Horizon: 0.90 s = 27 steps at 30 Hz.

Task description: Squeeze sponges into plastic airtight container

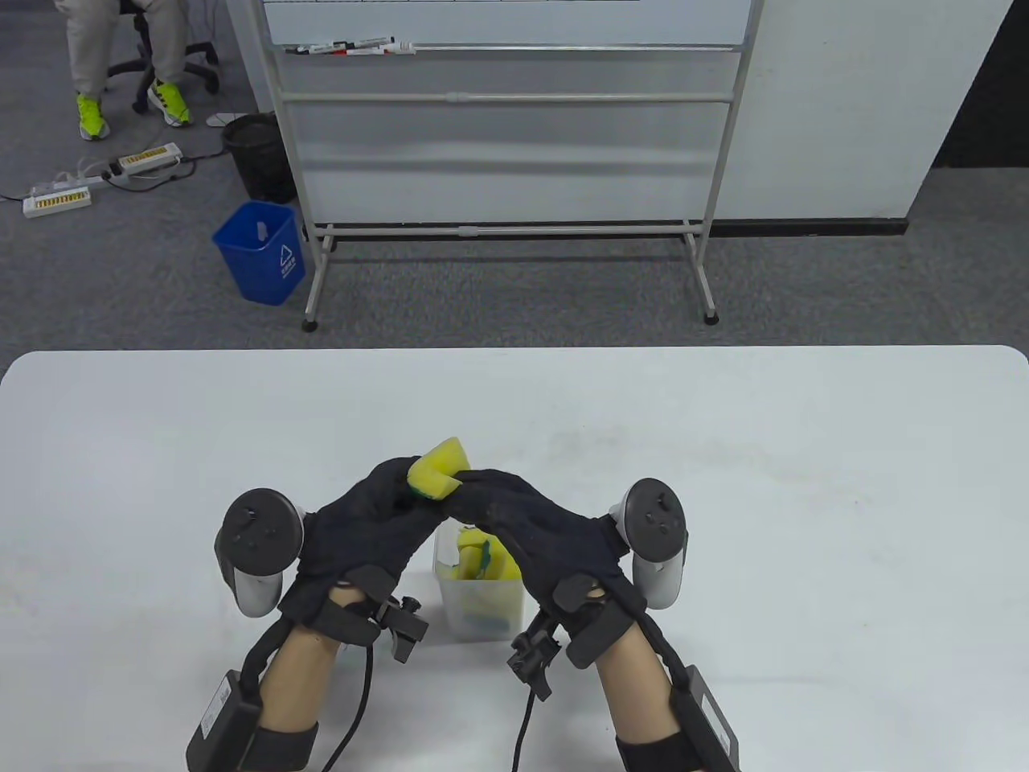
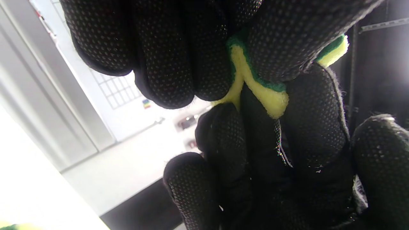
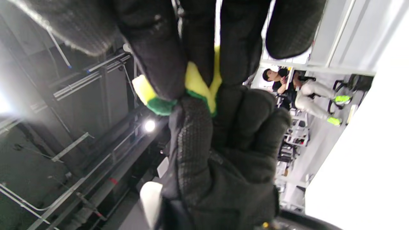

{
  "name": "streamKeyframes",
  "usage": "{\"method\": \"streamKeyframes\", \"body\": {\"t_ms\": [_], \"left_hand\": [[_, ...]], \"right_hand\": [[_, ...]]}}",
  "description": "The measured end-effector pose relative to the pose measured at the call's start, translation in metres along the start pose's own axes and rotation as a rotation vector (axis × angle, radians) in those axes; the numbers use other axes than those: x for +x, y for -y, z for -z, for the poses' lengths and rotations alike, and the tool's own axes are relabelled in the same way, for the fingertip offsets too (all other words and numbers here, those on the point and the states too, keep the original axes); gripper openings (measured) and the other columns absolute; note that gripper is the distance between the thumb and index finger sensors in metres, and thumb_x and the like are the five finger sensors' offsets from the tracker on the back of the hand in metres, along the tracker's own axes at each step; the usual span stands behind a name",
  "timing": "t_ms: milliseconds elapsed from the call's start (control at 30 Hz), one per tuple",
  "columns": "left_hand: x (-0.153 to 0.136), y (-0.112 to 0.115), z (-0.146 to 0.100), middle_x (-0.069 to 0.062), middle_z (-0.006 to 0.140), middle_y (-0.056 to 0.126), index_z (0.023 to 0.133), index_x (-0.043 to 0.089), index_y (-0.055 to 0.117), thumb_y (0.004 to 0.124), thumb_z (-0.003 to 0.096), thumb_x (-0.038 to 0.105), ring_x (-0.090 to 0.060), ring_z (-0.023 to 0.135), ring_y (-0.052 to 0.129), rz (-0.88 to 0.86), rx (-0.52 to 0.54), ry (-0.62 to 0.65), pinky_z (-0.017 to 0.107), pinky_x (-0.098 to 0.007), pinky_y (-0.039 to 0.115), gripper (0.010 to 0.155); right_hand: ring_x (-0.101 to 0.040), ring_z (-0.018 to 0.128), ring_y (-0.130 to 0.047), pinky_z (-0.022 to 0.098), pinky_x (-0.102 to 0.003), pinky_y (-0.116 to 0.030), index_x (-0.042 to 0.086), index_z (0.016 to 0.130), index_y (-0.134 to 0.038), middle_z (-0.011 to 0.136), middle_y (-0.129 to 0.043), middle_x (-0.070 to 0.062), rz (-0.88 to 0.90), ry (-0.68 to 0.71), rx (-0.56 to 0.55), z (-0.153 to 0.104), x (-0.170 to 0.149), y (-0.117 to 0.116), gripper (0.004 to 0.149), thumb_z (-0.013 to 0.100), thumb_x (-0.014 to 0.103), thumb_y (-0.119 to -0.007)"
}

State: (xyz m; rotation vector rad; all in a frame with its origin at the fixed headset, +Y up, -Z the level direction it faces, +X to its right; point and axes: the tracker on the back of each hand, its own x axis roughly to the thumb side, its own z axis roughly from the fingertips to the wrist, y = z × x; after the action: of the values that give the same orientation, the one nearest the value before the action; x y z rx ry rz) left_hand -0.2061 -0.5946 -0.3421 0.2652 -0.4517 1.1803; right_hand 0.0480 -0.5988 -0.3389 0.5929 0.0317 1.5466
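Observation:
A yellow sponge with a green scouring side is folded and squeezed between both gloved hands above the table. My left hand grips it from the left and my right hand grips it from the right. It also shows in the left wrist view and in the right wrist view, bent between fingers. Below the hands stands a clear plastic container, open on top, with yellow-green sponges inside it. Its far part is hidden by my right hand.
The white table stretches wide on both sides of the hands. Beyond its far edge stand a whiteboard frame, a blue bin and a black bin on the floor.

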Motion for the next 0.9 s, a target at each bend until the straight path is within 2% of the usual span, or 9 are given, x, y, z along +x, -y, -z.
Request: {"method": "streamKeyframes", "body": {"t_ms": [100,267,333,367,500,600,667,800,900], "left_hand": [[0.002,0.001,-0.001,-0.004,0.074,0.098,0.088,0.017,0.077,0.087,0.0438,0.042,-0.023,0.063,0.102,0.011,0.016,0.000,0.058,-0.050,0.085,0.052],[0.003,-0.004,0.000,-0.005,0.072,0.099,0.086,0.018,0.079,0.090,0.0428,0.040,-0.025,0.062,0.102,0.087,0.011,0.010,0.058,-0.051,0.084,0.050],[0.005,-0.006,0.001,-0.006,0.071,0.100,0.086,0.018,0.081,0.091,0.0424,0.039,-0.026,0.062,0.102,0.166,-0.009,0.023,0.058,-0.052,0.084,0.049],[0.007,-0.005,0.002,-0.006,0.071,0.100,0.085,0.018,0.081,0.091,0.0420,0.038,-0.026,0.062,0.102,0.227,-0.057,0.026,0.058,-0.052,0.083,0.049],[0.017,0.005,0.003,-0.006,0.072,0.101,0.086,0.019,0.082,0.092,0.0415,0.038,-0.027,0.063,0.102,0.397,-0.170,0.093,0.059,-0.053,0.083,0.049],[0.021,0.012,0.003,-0.005,0.074,0.101,0.086,0.021,0.082,0.092,0.0414,0.038,-0.027,0.065,0.102,0.528,-0.206,0.124,0.061,-0.053,0.082,0.048],[0.020,0.013,0.002,-0.004,0.074,0.101,0.086,0.021,0.082,0.092,0.0413,0.038,-0.026,0.064,0.102,0.532,-0.208,0.119,0.061,-0.052,0.082,0.049],[0.018,0.016,0.003,-0.004,0.073,0.102,0.084,0.022,0.083,0.092,0.0407,0.040,-0.026,0.063,0.103,0.583,-0.203,0.107,0.060,-0.052,0.083,0.048],[0.014,0.021,0.004,-0.004,0.076,0.101,0.087,0.022,0.083,0.091,0.0415,0.043,-0.027,0.066,0.102,0.607,-0.240,0.078,0.061,-0.053,0.082,0.050]], "right_hand": [[-0.035,0.088,-0.082,0.068,-0.057,-0.064,0.022,0.088,-0.094,0.101,-0.081,0.000,-0.056,0.000,-0.026,-0.001,0.003,0.004,0.059,0.050,0.060,-0.069],[-0.036,0.087,-0.082,0.068,-0.059,-0.064,0.024,0.087,-0.094,0.098,-0.082,-0.002,-0.273,0.052,-0.134,-0.004,0.011,0.010,0.057,0.048,0.060,-0.072],[-0.036,0.088,-0.083,0.068,-0.059,-0.064,0.026,0.094,-0.086,0.099,-0.081,-0.002,-0.351,0.067,-0.205,-0.006,0.013,0.011,0.059,0.047,0.060,-0.074],[-0.038,0.091,-0.080,0.069,-0.061,-0.063,0.026,0.101,-0.075,0.103,-0.078,-0.003,-0.403,0.066,-0.221,-0.006,0.014,0.009,0.066,0.045,0.061,-0.077],[-0.043,0.104,-0.065,0.072,-0.065,-0.056,0.032,0.114,-0.045,0.120,-0.052,-0.008,-0.595,0.059,-0.105,-0.004,0.015,0.000,0.084,0.044,0.063,-0.081],[-0.041,0.105,-0.067,0.073,-0.065,-0.056,0.033,0.113,-0.049,0.120,-0.056,-0.007,-0.651,0.042,0.011,-0.002,0.016,-0.008,0.082,0.044,0.059,-0.085],[-0.040,0.101,-0.073,0.072,-0.064,-0.058,0.029,0.110,-0.061,0.115,-0.068,-0.006,-0.682,0.029,0.053,-0.001,0.016,-0.012,0.076,0.044,0.057,-0.086],[-0.034,0.085,-0.089,0.068,-0.059,-0.066,0.024,0.105,-0.070,0.099,-0.085,-0.006,-0.783,0.051,-0.011,-0.001,0.020,-0.018,0.068,0.043,0.045,-0.090],[-0.030,0.071,-0.100,0.063,-0.054,-0.074,0.022,0.098,-0.080,0.084,-0.097,-0.005,-0.909,0.096,-0.118,-0.002,0.021,-0.023,0.061,0.042,0.039,-0.091]]}}
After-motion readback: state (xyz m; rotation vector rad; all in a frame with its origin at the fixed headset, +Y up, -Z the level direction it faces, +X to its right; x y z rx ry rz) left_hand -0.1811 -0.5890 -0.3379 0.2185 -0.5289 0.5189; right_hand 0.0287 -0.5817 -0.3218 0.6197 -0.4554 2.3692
